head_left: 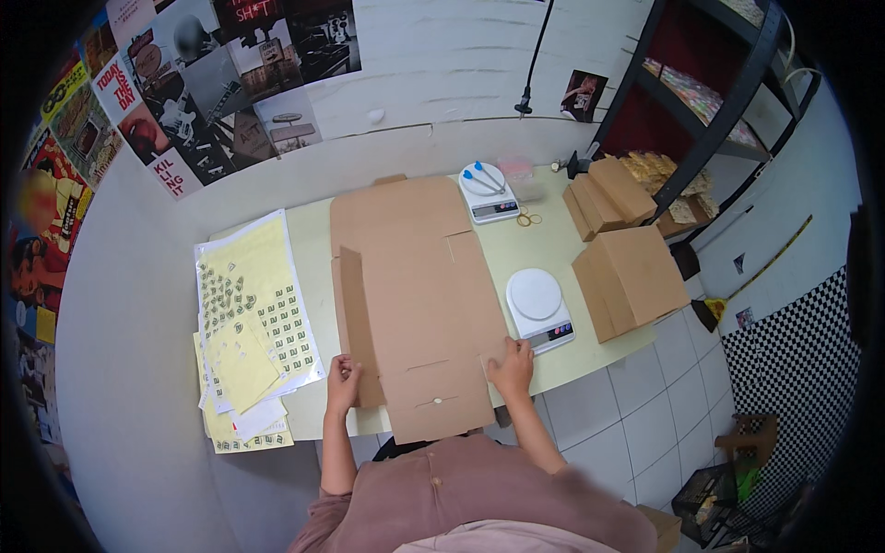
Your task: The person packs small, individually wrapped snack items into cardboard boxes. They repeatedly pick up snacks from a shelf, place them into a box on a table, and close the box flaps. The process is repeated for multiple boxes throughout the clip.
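A brown cardboard box blank lies unfolded along the middle of the table, its near end reaching the table edge in front of my body. Its left side flap stands folded up, and my left hand pinches that flap near its near corner. On the opposite side, my right hand grips the blank's right edge with thumb and fingers. Close by those fingers stands a white kitchen scale with a round platform. What the undersides of my fingers touch is hidden.
Yellow sticker sheets lie at the left. A second scale at the back holds blue-tipped tools, beside gold-coloured scissors. Folded cardboard boxes stand at the right, beneath a dark shelf rack.
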Motion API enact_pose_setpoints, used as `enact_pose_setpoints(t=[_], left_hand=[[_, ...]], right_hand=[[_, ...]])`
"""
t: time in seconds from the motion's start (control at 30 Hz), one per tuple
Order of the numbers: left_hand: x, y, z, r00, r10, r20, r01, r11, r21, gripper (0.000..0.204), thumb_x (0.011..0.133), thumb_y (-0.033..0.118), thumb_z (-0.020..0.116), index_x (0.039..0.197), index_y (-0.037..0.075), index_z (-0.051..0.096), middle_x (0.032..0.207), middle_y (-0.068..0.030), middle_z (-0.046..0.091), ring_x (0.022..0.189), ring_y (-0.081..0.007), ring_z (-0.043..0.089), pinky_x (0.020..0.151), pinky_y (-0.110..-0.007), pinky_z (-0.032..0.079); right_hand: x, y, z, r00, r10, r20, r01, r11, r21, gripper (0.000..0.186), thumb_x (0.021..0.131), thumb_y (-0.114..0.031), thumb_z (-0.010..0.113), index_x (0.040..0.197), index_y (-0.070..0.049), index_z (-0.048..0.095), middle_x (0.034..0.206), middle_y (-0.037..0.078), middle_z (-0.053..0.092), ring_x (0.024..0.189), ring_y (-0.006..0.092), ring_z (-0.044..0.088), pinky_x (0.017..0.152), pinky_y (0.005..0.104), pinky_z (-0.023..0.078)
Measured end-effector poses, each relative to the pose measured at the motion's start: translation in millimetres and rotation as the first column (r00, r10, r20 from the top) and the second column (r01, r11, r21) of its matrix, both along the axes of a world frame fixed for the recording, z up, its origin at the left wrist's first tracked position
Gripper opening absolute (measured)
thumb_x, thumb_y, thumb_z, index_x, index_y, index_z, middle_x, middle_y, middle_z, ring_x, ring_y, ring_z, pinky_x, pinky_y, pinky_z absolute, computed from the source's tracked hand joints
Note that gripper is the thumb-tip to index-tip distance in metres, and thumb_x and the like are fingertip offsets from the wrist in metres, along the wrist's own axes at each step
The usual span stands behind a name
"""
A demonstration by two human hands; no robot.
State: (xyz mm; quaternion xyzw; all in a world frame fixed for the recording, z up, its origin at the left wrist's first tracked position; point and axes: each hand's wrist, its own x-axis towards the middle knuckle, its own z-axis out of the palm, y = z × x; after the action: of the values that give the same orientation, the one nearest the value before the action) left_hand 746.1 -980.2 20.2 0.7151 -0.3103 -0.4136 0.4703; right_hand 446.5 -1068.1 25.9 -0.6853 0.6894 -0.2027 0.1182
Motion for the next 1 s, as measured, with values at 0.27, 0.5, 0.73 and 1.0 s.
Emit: enact_pose_setpoints(t=[0.27,0.5,0.73,1.0], left_hand=[[-20.4,0.9,6.3,0.992,-0.112,-0.051,0.111,0.994,-0.012,0.039,0.086,0.029,0.044,0.111,-0.001,0.038,0.094,-0.0118,0.051,0.088,-0.016,0.051,0.077,-0.027,0.041],[-14.2,10.8,-0.7,0.867,-0.152,-0.474,0.147,0.988,-0.049,0.054,0.089,0.037,0.033,0.126,-0.001,0.019,0.123,-0.0191,0.034,0.112,-0.0288,0.041,0.096,-0.038,0.034],[-24.3,9.1,-2.9,0.964,-0.152,-0.217,0.16,0.987,0.02,0.049,0.084,0.036,0.05,0.109,-0.004,0.038,0.095,-0.0137,0.051,0.087,-0.018,0.052,0.076,-0.028,0.043],[-27.6,-3.0,-3.2,0.992,-0.106,0.068,0.106,0.994,0.013,0.055,0.08,0.042,0.053,0.104,-0.007,0.042,0.091,-0.0145,0.051,0.085,-0.0192,0.05,0.076,-0.03,0.042]], right_hand=[[-20.4,-23.7,-25.4,0.935,0.058,0.35,-0.093,0.992,0.084,0.029,0.073,-0.012,0.057,0.1,-0.001,0.052,0.086,0.015,0.054,0.075,0.0238,0.055,0.067,0.0345,0.045],[-9.6,-23.0,6.0,0.172,-0.443,0.88,-0.445,0.762,0.471,0.03,0.086,-0.015,0.046,0.11,0.001,0.042,0.1,0.012,0.052,0.083,0.0222,0.057,0.074,0.0328,0.048],[4.3,-11.5,4.5,0.503,-0.238,0.831,-0.453,0.747,0.487,0.047,0.083,-0.031,0.051,0.114,0.002,0.039,0.101,0.012,0.052,0.096,0.0201,0.052,0.076,0.0299,0.045],[9.1,-14.1,-10.3,0.692,-0.007,0.722,-0.329,0.887,0.325,0.052,0.08,-0.04,0.054,0.107,0.004,0.048,0.1,0.014,0.054,0.09,0.0201,0.053,0.073,0.0286,0.044]])
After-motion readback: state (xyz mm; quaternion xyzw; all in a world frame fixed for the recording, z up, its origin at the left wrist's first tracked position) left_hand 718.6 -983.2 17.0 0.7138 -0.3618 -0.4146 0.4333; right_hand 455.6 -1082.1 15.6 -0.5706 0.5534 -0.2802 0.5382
